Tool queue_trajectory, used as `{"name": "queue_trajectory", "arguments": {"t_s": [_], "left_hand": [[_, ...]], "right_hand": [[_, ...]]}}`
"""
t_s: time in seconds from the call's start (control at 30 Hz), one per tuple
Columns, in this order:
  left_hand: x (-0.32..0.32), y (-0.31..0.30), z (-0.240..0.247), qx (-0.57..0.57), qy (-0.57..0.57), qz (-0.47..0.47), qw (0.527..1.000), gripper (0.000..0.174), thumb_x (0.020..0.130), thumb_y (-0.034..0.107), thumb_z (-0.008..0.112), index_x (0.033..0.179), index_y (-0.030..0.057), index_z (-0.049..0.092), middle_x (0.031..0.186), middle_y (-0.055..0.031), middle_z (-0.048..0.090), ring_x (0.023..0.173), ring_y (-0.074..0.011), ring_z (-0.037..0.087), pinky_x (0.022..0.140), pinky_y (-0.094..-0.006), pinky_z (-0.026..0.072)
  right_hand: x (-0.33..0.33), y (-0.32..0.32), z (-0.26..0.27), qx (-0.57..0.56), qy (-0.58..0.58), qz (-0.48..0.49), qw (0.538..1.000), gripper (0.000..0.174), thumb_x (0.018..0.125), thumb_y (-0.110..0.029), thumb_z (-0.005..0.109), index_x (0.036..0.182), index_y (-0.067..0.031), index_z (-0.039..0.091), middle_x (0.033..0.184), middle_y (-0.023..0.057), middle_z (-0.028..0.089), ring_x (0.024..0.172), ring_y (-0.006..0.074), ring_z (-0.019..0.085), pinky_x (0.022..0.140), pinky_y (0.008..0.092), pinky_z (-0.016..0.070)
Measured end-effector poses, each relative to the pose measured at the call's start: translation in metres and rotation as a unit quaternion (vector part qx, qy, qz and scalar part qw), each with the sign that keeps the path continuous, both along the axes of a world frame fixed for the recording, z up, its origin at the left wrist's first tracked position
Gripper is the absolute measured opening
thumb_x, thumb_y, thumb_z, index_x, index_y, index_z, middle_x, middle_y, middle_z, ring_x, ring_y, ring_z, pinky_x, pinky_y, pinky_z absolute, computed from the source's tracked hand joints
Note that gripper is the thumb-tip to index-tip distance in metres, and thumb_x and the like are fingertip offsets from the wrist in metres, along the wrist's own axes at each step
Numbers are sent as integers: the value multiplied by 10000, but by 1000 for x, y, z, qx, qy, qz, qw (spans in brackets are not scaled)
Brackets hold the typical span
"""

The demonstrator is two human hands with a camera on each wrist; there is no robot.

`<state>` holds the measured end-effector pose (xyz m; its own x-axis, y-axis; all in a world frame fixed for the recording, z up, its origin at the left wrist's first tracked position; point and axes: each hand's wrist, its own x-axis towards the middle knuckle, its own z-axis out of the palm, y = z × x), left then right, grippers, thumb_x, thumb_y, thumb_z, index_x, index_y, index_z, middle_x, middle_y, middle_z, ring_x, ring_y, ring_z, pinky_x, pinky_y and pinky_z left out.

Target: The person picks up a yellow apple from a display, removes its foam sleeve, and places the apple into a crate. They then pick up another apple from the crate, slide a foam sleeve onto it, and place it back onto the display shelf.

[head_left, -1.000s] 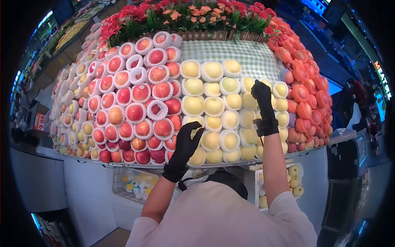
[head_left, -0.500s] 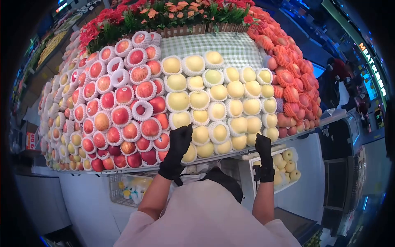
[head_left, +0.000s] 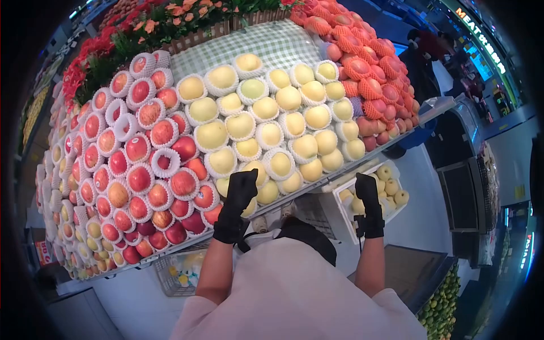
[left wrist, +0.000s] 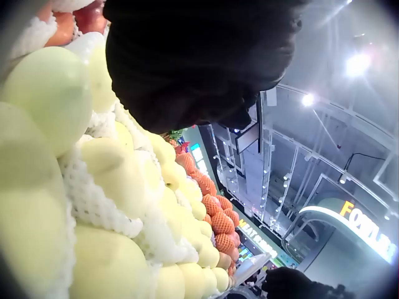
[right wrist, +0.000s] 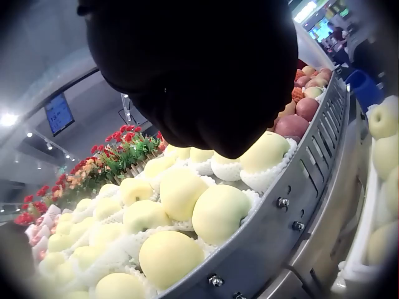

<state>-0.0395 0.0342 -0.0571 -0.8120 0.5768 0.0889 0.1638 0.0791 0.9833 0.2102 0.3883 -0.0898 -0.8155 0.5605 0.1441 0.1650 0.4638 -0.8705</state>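
Note:
Pale yellow, apple-shaped fruits (head_left: 239, 125) in white foam nets stand in rows on the display. My black-gloved left hand (head_left: 241, 191) is over the near-left corner of these rows, with its fingers curled in. No fruit shows in its grasp in the left wrist view, where the dark glove (left wrist: 199, 59) hides part of the rows. My right hand (head_left: 368, 198), also in a black glove, is in front of the display's edge, over a white box (head_left: 347, 220) of similar yellow fruits (head_left: 391, 187). Its fingers are curled too, and nothing shows in them.
Red apples (head_left: 139, 179) in foam nets fill the left side. Orange-netted fruits (head_left: 368, 93) are piled at the right. A green checked cloth (head_left: 243, 48) and artificial flowers (head_left: 150, 25) lie behind. A metal rail (right wrist: 312, 168) edges the display; a grey crate (head_left: 167, 277) stands below.
My right hand has drawn back from the yellow fruits to the box in front. My left hand has gone from spread to curled fingers. The head view has turned to the right.

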Motion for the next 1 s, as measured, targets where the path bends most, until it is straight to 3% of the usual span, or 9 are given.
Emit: {"name": "queue_trajectory", "arguments": {"t_s": [0.1,0.13,0.27,0.33,0.4,0.5,0.57,0.8,1.0], "left_hand": [[2,6,-3,-30,-48,-7,998,430,970,277,561,641,2,526,522,-25,484,484,-100,452,486,-318,377],[7,9,-2,-11,-115,1,993,389,967,239,568,663,-3,535,532,-30,487,501,-96,454,502,-310,391],[23,18,-10,-17,-81,-22,996,355,966,228,597,708,-15,568,579,-35,520,551,-85,450,517,-295,391],[31,23,-2,-11,-83,-25,996,367,976,235,588,711,-18,570,589,-32,524,559,-84,454,524,-292,390],[37,28,9,-19,-98,-32,994,379,993,228,568,709,-22,554,604,-24,526,580,-87,456,546,-290,394],[42,36,8,14,-111,-44,993,385,996,225,560,699,-19,532,612,-19,517,592,-89,448,559,-290,391],[44,35,3,2,-100,-66,993,366,989,196,559,689,-7,512,611,-11,489,592,-90,430,556,-290,375],[50,55,1,-39,-52,-147,987,345,970,181,581,677,13,509,588,21,458,572,-69,388,513,-283,309],[75,99,15,-44,-54,-173,982,369,981,224,581,683,12,530,588,36,466,560,-58,391,505,-266,302]], "right_hand": [[19,-13,7,-61,2,-40,997,183,944,-116,565,1104,-56,630,906,40,553,816,108,523,703,262,453],[21,-1,-15,115,-2,-10,993,217,935,-106,573,1139,-44,615,951,49,571,856,130,543,726,276,461],[55,-10,-37,33,-84,-45,995,305,941,-73,535,1241,-48,582,1125,60,569,1055,181,545,907,293,437],[48,-68,37,-140,22,-57,988,353,969,-81,500,1319,-78,549,1217,34,515,1123,149,501,967,276,405],[40,-68,45,-5,-34,-95,995,214,944,-195,564,1021,-19,658,939,100,621,851,205,581,763,341,457],[49,-41,18,119,-113,-96,982,332,889,-278,623,757,26,646,713,165,633,647,299,589,637,418,454],[57,-23,4,94,-243,-88,961,308,852,-277,640,744,11,636,721,165,629,677,328,598,646,438,462],[111,-4,-57,243,-287,-76,924,208,782,-220,631,721,-21,613,758,182,627,751,380,604,689,477,485],[152,12,-75,153,-315,-133,927,290,853,-285,615,758,-11,635,766,183,643,748,368,621,696,462,488]]}}
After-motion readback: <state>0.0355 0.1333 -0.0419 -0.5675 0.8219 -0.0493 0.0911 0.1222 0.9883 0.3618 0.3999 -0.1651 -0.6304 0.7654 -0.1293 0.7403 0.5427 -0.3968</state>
